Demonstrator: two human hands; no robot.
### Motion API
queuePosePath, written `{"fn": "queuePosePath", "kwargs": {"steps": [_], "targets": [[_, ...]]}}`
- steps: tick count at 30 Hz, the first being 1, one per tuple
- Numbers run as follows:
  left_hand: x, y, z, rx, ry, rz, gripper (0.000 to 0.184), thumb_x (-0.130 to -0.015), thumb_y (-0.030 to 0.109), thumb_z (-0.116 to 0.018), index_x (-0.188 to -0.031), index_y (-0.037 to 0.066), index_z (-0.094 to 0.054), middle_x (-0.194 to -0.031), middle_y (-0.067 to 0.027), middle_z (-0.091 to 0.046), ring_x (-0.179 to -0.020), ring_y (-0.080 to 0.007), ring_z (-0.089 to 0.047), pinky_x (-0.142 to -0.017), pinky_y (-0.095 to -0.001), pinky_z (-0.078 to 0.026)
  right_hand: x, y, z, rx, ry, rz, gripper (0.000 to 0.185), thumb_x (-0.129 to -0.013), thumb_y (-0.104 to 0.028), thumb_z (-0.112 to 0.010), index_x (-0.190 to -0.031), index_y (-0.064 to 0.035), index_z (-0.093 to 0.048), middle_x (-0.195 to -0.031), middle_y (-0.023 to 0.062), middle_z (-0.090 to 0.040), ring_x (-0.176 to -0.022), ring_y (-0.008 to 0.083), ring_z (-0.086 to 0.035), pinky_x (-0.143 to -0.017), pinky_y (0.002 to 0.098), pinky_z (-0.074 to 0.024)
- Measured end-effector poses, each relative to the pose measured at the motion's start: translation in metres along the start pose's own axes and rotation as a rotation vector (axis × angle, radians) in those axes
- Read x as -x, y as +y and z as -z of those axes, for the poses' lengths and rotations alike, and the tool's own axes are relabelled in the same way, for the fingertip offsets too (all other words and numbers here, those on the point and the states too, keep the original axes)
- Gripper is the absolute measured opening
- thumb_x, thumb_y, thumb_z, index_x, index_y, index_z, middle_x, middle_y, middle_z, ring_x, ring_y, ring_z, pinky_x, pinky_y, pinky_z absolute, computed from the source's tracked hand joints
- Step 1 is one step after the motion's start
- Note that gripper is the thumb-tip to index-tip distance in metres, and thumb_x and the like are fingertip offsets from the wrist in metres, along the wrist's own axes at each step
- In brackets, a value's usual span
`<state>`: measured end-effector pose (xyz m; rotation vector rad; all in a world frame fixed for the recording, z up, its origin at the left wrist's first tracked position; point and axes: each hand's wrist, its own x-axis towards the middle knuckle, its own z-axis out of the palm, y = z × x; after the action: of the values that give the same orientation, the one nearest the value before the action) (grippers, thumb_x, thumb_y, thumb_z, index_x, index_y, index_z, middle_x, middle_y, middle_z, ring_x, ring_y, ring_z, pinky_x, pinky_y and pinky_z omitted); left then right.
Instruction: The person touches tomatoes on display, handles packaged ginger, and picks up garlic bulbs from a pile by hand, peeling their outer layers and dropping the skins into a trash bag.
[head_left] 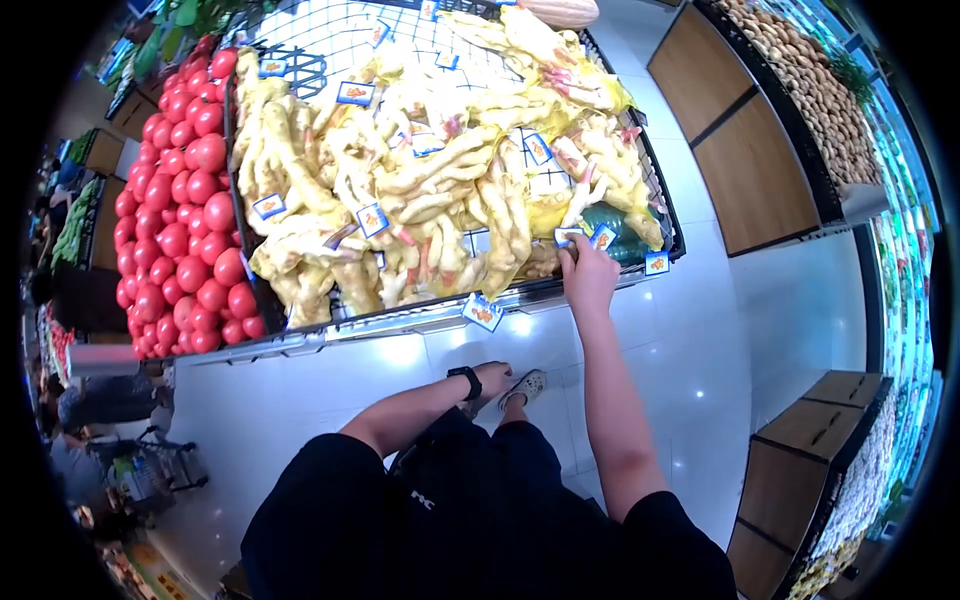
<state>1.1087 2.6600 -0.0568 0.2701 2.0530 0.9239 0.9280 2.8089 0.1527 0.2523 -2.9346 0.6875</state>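
Observation:
My right hand reaches to the front right of a black crate heaped with ginger root in yellow net bags. Its fingers are pinched on a small blue-and-white label at the end of a ginger bag; a second label sits just beside the fingertips. My left hand, with a black watch on the wrist, hangs low in front of my body, apart from the crate. Its fingers look loose and partly hidden, with nothing visible in them.
Red tomatoes are piled left of the ginger. A green wrapped bundle lies in the crate's right corner. Beyond a tiled aisle, wooden stands bear brown produce. A person with a cart is at lower left.

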Motion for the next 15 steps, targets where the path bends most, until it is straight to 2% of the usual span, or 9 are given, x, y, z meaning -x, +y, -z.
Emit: {"fn": "queuePosePath", "kwargs": {"steps": [1,2,4,6,8,9,11,12,15], "targets": [[0.005,0.009,0.004,0.056,0.040,0.005,0.044,-0.087,0.032,-0.061,-0.119,0.002,-0.058,-0.114,-0.0200,-0.064,-0.106,-0.0348,-0.061,-0.091,-0.0394,-0.049,-0.001,0.001,0.001,-0.122,0.010,0.090,0.028,-0.084,-0.019,-0.066,-0.111,-0.0105,-0.065,-0.086,0.0118,-0.068,-0.084,0.0313,-0.062,-0.078,0.0434,-0.0455],[0.019,0.024,0.016,0.053,0.087,-0.013,0.042,-0.090,0.033,-0.060,-0.119,0.003,-0.058,-0.114,-0.0173,-0.064,-0.103,-0.0317,-0.063,-0.088,-0.0388,-0.050,0.005,-0.002,0.010,-0.145,-0.009,0.105,0.028,-0.084,-0.019,-0.066,-0.111,-0.0105,-0.065,-0.086,0.0118,-0.068,-0.084,0.0313,-0.062,-0.078,0.0434,-0.0455],[0.055,0.075,0.050,0.256,0.109,0.067,0.036,-0.093,0.029,-0.059,-0.118,0.003,-0.058,-0.112,-0.0146,-0.065,-0.104,-0.0267,-0.063,-0.090,-0.0368,-0.050,0.005,-0.008,0.031,-0.352,0.124,0.100,0.025,-0.084,-0.016,-0.066,-0.108,-0.0086,-0.066,-0.085,0.0147,-0.067,-0.081,0.0345,-0.061,-0.074,0.0429,-0.0474],[0.063,0.091,0.064,0.349,0.211,-0.084,0.032,-0.094,0.025,-0.058,-0.119,0.003,-0.058,-0.112,-0.0129,-0.065,-0.104,-0.0224,-0.062,-0.092,-0.0345,-0.048,0.001,0.018,0.022,-0.429,0.236,0.143,0.025,-0.086,-0.016,-0.067,-0.109,-0.0057,-0.065,-0.085,0.0120,-0.067,-0.076,0.0281,-0.062,-0.071,0.0383,-0.0485],[0.064,0.107,0.075,0.542,0.282,-0.124,0.030,-0.095,0.021,-0.058,-0.120,0.004,-0.058,-0.119,-0.0094,-0.062,-0.112,-0.0200,-0.058,-0.097,-0.0342,-0.044,-0.007,0.040,0.021,-1.059,0.357,-0.118,0.023,-0.089,-0.015,-0.067,-0.107,-0.0019,-0.064,-0.085,0.0059,-0.065,-0.072,0.0161,-0.058,-0.065,0.0307,-0.0479],[0.071,0.128,0.086,0.656,0.267,-0.145,0.032,-0.097,0.024,-0.056,-0.123,0.005,-0.055,-0.122,-0.0087,-0.060,-0.115,-0.0204,-0.056,-0.099,-0.0352,-0.043,-0.013,0.047,0.033,-1.073,0.323,-0.217,0.021,-0.092,-0.014,-0.065,-0.106,0.0010,-0.062,-0.085,0.0013,-0.061,-0.071,0.0082,-0.052,-0.061,0.0240,-0.0452],[0.083,0.171,0.109,0.762,0.259,-0.174,0.035,-0.098,0.027,-0.054,-0.127,0.006,-0.053,-0.125,-0.0081,-0.058,-0.119,-0.0208,-0.054,-0.101,-0.0363,-0.042,-0.017,0.052,0.057,-1.359,0.274,-0.274,0.021,-0.093,-0.011,-0.062,-0.110,-0.0002,-0.057,-0.087,0.0015,-0.059,-0.070,0.0082,-0.051,-0.061,0.0235,-0.0439],[0.085,0.193,0.118,1.043,0.287,-0.228,0.040,-0.100,0.032,-0.051,-0.131,0.007,-0.048,-0.130,-0.0087,-0.055,-0.121,-0.0223,-0.052,-0.103,-0.0373,-0.040,-0.016,0.051,0.067,-1.442,0.270,-0.283,0.020,-0.094,-0.010,-0.060,-0.111,-0.0007,-0.055,-0.089,0.0020,-0.057,-0.072,0.0082,-0.051,-0.062,0.0233,-0.0434],[0.075,0.247,0.151,1.654,0.293,-0.500,0.062,-0.100,0.051,-0.037,-0.145,0.008,-0.032,-0.141,-0.0140,-0.045,-0.129,-0.0294,-0.046,-0.108,-0.0427,-0.037,0.012,0.037,0.095,-1.315,0.237,-0.014,0.020,-0.093,-0.001,-0.055,-0.113,-0.0020,-0.050,-0.102,0.0071,-0.055,-0.084,0.0126,-0.055,-0.074,0.0243,-0.0450]]}}
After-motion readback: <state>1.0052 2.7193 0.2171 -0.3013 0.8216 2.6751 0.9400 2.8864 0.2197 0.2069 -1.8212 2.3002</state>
